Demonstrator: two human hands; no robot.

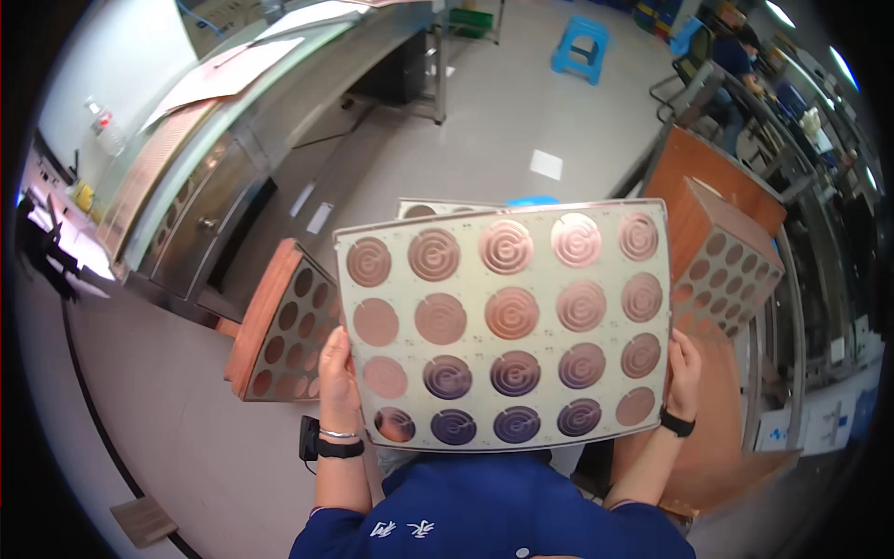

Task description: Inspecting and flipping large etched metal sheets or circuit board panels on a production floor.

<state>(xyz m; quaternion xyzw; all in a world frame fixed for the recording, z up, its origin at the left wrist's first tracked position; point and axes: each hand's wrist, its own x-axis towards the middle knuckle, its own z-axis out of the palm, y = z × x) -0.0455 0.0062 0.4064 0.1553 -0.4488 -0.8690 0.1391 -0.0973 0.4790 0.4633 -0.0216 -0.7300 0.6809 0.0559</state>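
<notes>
Fingers [683, 347]: left hand [339, 384], right hand [685, 377] grip panel [503, 337] edges
Panel: raised, unplaced
Left stack [294, 328]: by bench [142, 233] corner, done or pending unclear

Presenting as a pale, rectangular panel [477, 343], broad face toward the head view, filling its middle. Being held up along both side edges, tilting slightly higher at right. Carrying coppery discs [511, 312] in four rows of five, mostly patterned with concentric arcs. Shining pink near upper right, darkening to violet toward lower middle.
</notes>
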